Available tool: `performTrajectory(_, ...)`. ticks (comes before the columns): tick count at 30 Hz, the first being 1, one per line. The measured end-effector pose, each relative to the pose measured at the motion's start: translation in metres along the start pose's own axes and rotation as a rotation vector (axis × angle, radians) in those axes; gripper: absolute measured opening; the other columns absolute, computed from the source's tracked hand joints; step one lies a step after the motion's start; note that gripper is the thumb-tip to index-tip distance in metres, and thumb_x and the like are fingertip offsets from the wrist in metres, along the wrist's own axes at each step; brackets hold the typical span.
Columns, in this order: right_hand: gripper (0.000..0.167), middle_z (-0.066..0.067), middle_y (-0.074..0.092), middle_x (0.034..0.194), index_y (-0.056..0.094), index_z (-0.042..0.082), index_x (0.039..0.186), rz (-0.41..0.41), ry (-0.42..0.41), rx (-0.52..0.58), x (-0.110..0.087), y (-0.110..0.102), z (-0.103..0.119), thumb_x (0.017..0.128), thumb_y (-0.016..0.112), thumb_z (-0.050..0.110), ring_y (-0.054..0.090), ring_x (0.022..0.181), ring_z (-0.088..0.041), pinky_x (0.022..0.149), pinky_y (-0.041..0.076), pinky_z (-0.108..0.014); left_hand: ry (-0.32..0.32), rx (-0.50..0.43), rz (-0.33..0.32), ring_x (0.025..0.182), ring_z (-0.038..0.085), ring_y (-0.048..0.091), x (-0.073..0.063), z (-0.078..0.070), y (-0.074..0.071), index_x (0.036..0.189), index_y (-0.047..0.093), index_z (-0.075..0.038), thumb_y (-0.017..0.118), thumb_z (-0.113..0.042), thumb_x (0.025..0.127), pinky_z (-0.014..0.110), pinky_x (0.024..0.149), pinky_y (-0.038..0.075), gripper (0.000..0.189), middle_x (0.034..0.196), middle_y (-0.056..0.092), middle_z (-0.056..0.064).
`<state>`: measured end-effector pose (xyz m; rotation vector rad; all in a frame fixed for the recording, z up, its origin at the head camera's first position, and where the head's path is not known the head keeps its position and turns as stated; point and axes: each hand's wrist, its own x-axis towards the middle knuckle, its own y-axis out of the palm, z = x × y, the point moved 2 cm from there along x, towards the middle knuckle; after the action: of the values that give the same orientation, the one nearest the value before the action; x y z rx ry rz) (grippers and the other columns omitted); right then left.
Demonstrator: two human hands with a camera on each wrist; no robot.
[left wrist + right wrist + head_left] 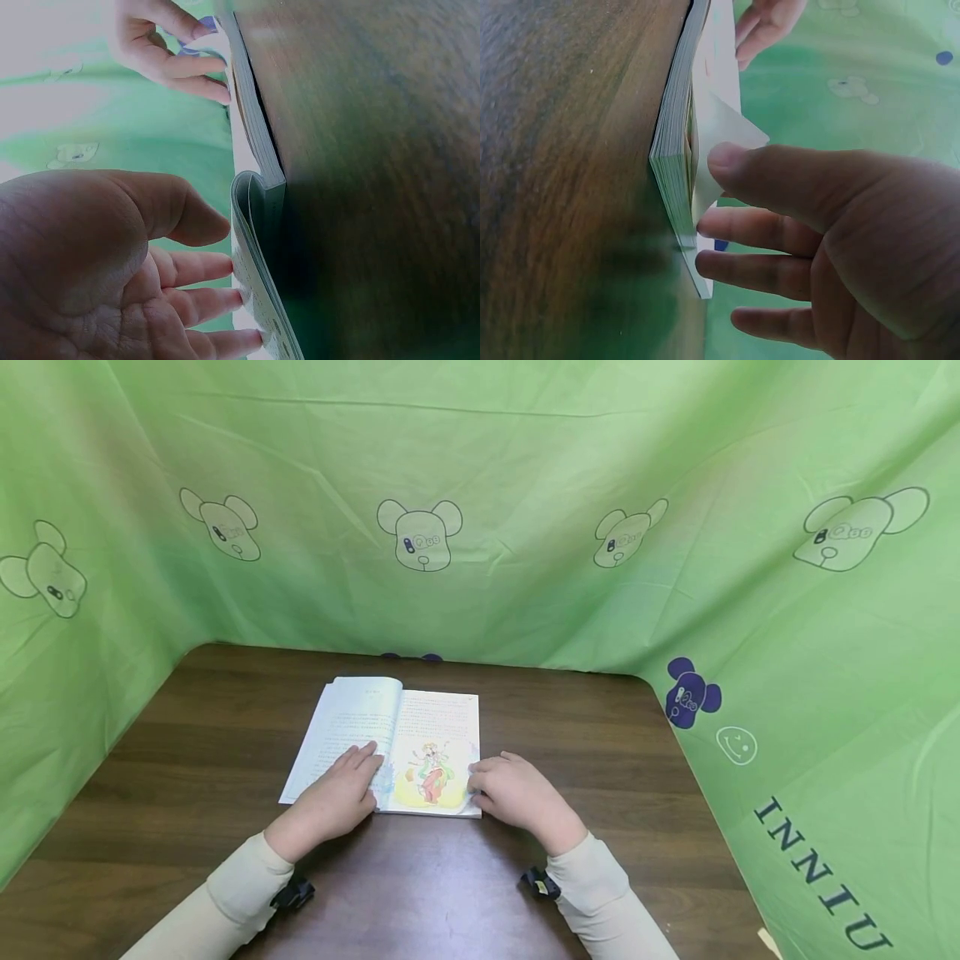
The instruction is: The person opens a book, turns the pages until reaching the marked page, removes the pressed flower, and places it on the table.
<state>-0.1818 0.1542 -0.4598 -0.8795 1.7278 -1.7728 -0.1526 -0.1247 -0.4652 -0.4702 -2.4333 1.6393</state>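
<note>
An open book (438, 714) lies on the table, with text on both sides and a coloured drawing of a dancing figure low on its right-hand page. My left hand (335, 793) rests on the left-hand pages near the spine; in the left wrist view its fingertips touch the paper and its thumb is by the curved fold. At the lower right corner, my right hand (517, 789) pinches a page (727, 124). That page's corner bends up from the block, the thumb against it and the fingers at the book's edge, as the right wrist view shows.
The dark wooden table (600, 752) extends around the book. Green cloth (525, 443) printed with bear heads hangs along the back and both sides. Black wrist cameras (294, 893) sit at both pale sleeves (592, 877).
</note>
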Motion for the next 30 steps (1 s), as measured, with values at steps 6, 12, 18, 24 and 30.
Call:
performTrajectory(6,0.017,0.011,0.068,0.081,0.064,0.024,0.078,-0.036,0.001,-0.015,0.0017,0.0026,-0.0024,0.092,0.073,0.023,0.067,0.077,-0.01,0.085,0.053,-0.041,-0.01,0.002,0.004,0.148,0.048,0.033,0.0007,0.0007,0.0009,0.145,0.05,0.007,0.055,-0.007,0.093,0.055,0.121,0.029,0.054,0.159,0.038,0.027)
performTrajectory(12,0.013,0.013,0.067,0.075,0.065,0.023,0.085,-0.082,0.028,-0.008,0.0027,0.0008,-0.0049,0.096,0.071,0.028,0.065,0.068,-0.01,0.072,0.053,-0.036,-0.023,0.008,0.013,0.149,0.047,0.033,0.0011,0.0002,0.0014,0.146,0.05,0.006,0.056,-0.009,0.095,0.055,0.121,0.029,0.053,0.16,0.037,0.026)
performTrajectory(18,0.013,0.01,0.065,0.069,0.065,0.02,0.089,-0.189,0.029,-0.033,0.0026,-0.0009,-0.0065,0.097,0.07,0.028,0.059,0.058,-0.013,0.06,0.049,-0.036,-0.011,0.017,0.003,0.148,0.048,0.034,0.0,-0.0015,0.0021,0.145,0.05,0.007,0.058,-0.014,0.098,0.055,0.122,0.028,0.052,0.159,0.038,0.028)
performTrajectory(24,0.01,0.009,0.066,0.07,0.066,0.02,0.094,-0.285,0.025,-0.065,0.0029,-0.0028,-0.0077,0.097,0.07,0.028,0.061,0.059,-0.012,0.06,0.049,-0.035,-0.006,0.017,-0.029,0.146,0.05,0.035,-0.0004,-0.0034,0.0033,0.143,0.052,0.006,0.069,-0.034,0.098,0.057,0.121,0.029,0.062,0.158,0.039,0.028)
performTrajectory(30,0.01,0.009,0.068,0.072,0.064,0.02,0.095,-0.322,0.014,-0.081,0.0036,-0.006,-0.0061,0.098,0.069,0.028,0.063,0.061,-0.013,0.059,0.048,-0.034,-0.021,0.03,-0.075,0.144,0.052,0.038,-0.0014,-0.0073,0.0048,0.141,0.054,0.003,0.079,-0.044,0.088,0.062,0.115,0.035,0.075,0.156,0.042,0.028)
